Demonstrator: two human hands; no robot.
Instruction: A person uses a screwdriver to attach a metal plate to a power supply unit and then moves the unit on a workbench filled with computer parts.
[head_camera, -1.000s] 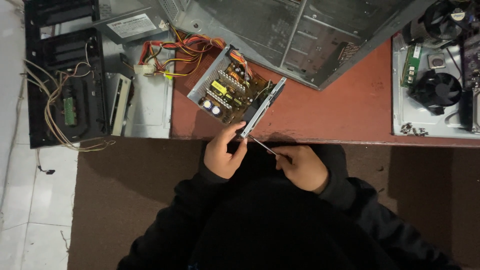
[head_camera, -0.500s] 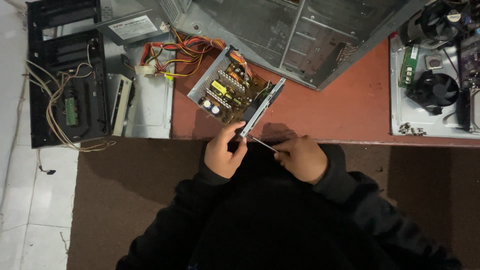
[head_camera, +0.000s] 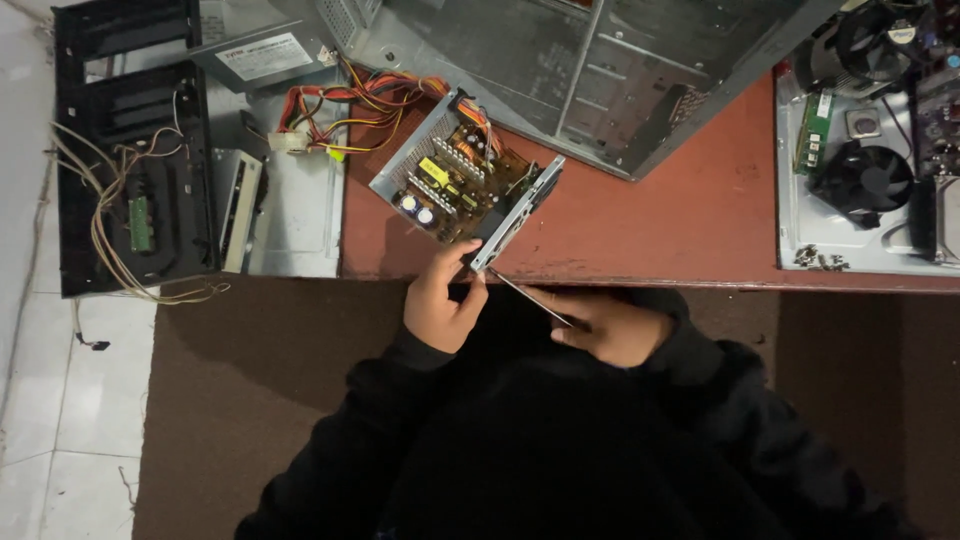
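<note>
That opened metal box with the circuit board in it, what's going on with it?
A person in dark sleeves is working on an opened power supply unit at the edge of a red table. The left hand steadies the unit's near corner, while the right hand holds a thin screwdriver with its tip at that corner. A bundle of coloured wires trails from the unit. An empty computer case lies behind it, and loose fans sit on the right.

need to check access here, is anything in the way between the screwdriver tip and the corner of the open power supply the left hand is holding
Nothing visible. The right hand holds the screwdriver, whose shaft runs through open air to the near corner of the power supply, beside the left hand thumb. The exact contact spot is too small to tell.
</note>
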